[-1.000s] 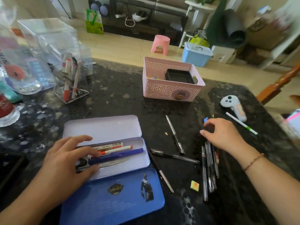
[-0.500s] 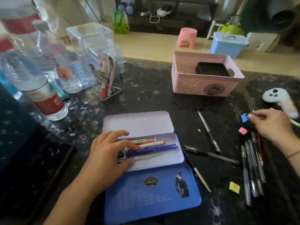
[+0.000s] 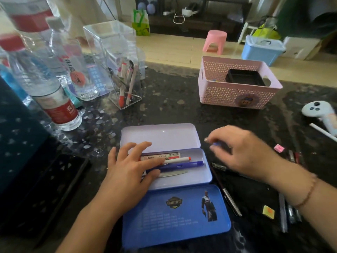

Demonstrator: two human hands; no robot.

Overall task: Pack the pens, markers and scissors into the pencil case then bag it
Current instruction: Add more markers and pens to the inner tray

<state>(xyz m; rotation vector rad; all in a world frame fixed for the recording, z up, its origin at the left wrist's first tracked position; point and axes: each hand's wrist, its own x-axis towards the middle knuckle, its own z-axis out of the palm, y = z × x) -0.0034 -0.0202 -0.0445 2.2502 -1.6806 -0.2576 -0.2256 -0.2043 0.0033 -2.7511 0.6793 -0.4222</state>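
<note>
An open blue tin pencil case lies in front of me with its pale tray folded out. The tray holds a white marker, a blue pen, a labelled marker and the scissors' blade. My left hand lies flat on the tray's left end, over the scissors' handles. My right hand hovers just right of the tray, fingers pinched on a small blue thing. Loose pens lie to the right, partly under my right arm.
A pink basket with a black box stands at the back right. A clear holder with markers and water bottles stand at the left. A white controller, a pink eraser and a yellow eraser lie at the right.
My right hand has come left from the pile of pens to the case's right edge, carrying the small blue thing. The view has shifted. My left hand stays on the tray.
</note>
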